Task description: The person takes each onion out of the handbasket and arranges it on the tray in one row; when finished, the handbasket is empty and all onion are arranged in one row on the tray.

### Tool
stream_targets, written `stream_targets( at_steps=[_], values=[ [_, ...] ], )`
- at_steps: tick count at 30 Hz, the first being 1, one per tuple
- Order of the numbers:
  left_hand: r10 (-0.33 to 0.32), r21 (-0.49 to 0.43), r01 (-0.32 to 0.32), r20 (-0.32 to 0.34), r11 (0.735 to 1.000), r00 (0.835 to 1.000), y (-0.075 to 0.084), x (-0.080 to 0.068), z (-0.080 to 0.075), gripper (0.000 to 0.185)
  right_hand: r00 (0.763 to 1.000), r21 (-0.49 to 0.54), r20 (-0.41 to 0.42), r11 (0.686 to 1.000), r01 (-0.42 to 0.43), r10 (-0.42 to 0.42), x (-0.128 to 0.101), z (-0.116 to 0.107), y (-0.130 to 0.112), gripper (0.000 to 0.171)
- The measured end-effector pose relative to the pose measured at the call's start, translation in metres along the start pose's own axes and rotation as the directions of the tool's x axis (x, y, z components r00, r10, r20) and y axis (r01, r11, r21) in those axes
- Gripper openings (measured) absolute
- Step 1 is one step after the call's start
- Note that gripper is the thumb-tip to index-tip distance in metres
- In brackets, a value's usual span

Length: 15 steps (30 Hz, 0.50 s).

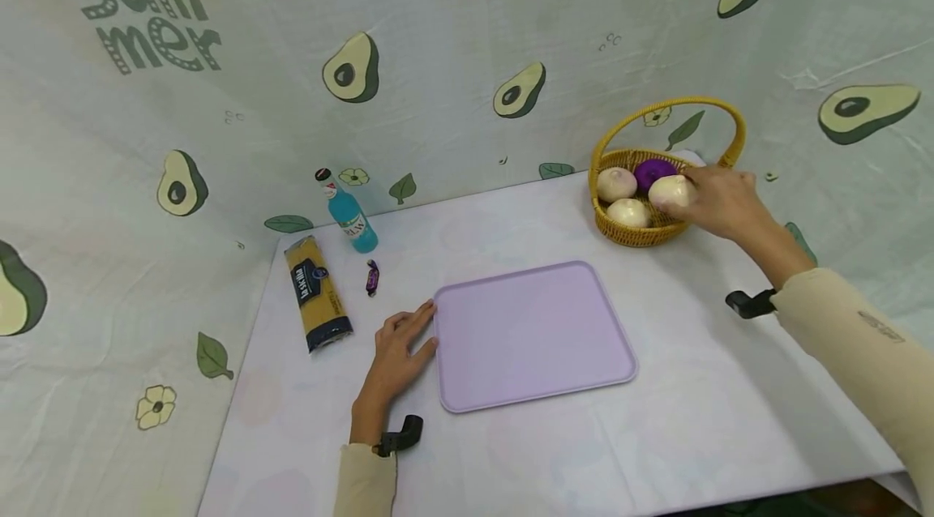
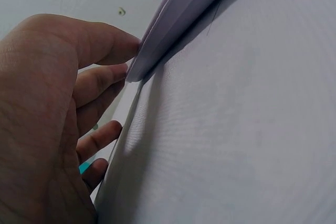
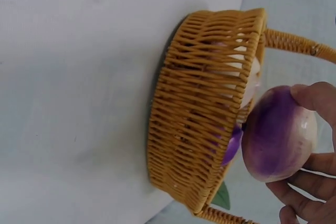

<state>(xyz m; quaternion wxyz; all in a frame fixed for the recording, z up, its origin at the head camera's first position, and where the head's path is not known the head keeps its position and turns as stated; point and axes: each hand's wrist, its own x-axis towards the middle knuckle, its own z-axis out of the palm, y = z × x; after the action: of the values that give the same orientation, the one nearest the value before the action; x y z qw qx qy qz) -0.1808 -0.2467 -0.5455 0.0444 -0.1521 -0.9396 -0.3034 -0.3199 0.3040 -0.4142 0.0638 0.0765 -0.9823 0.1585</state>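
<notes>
"Summer" printed on backdrop [image 1: 139,19] | my left hand [image 1: 400,351] flat, fingers relaxed against the lilac tray [image 1: 533,335] edge | my right hand [image 1: 718,197] grips a turnip [image 1: 670,191] over the basket [image 1: 638,233] | wrist view alone shows its purple underside

Basket handle [image 1: 674,108]: I see it arching over the wicker basket [image 1: 638,235], so entry is from the front or side, under the arch.
Basket contents: pale round vegetables [image 1: 617,184] crowd the bowl, leaving little room between them.
Tray [image 1: 533,335]: bare, lying mid-table between my hands.
Left side: a bottle [image 1: 350,213], a candy [image 1: 373,277] and a pasta packet [image 1: 319,294] stand close together.
Table [image 1: 730,412]: open between tray and basket, and along the near edge.
</notes>
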Motion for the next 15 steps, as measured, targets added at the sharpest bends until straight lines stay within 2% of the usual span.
stream_targets(
  at_steps=[9, 15],
  values=[
    [0.010, 0.000, -0.010, -0.007, 1.000, 1.000, -0.001, 0.001, -0.001, 0.056, 0.998, 0.019, -0.040, 0.999, 0.048, -0.047, -0.014, -0.002, -0.019, 0.083],
    [-0.014, -0.002, 0.014, 0.014, 1.000, 1.000, 0.000, 0.001, 0.000, 0.057, 0.994, 0.033, -0.072, 0.996, 0.080, -0.078, -0.023, -0.001, -0.030, 0.074]
  ],
)
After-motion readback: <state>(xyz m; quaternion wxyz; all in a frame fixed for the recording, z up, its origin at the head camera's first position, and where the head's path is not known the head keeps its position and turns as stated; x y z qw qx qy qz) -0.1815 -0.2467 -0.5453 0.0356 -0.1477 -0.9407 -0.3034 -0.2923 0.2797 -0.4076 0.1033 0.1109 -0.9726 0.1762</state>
